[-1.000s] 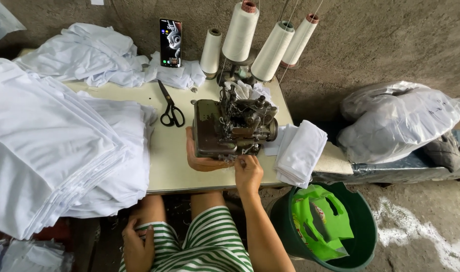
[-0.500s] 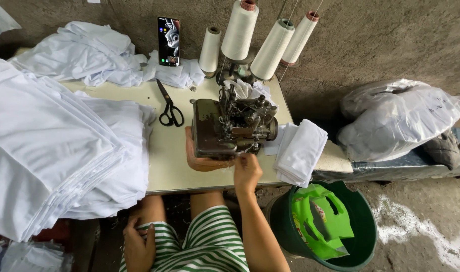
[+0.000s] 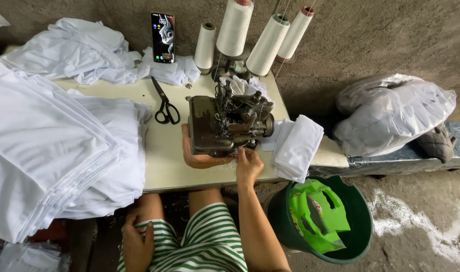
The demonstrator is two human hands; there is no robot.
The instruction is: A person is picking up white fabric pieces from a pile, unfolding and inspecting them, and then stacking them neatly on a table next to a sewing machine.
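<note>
i see my right hand (image 3: 248, 167) up at the near right corner of the sewing machine (image 3: 225, 123), fingers curled down against the front of it, just where the needle area sits; whether those fingers pinch any cloth or thread i cannot tell, since the hand's back hides the tips. the machine is directly far of that hand and touching it, resting on a worn orange pad (image 3: 197, 158) on the pale table (image 3: 164, 151). my left hand (image 3: 138, 241) lies low and near, flat and loosely spread on my left thigh beside the green-and-white striped shorts (image 3: 210, 242), holding nothing, well apart from the machine. to the left of the machine, black scissors (image 3: 164, 106) lie on the table, and further left a big stack of folded white fabric (image 3: 54, 151) hangs over the near edge. at the far edge, more crumpled white cloth (image 3: 84, 50) is heaped, with a phone (image 3: 162, 38) propped upright against the wall. four thread cones (image 3: 235, 27) stand behind the machine. just right of my right hand, a smaller folded white pile (image 3: 298, 146) sits at the table's right end. below it on the floor is a green bucket (image 3: 358, 221) with a bright green bag (image 3: 315, 214) in it, and further right a clear plastic sack (image 3: 396, 113) rests on a bench.
</note>
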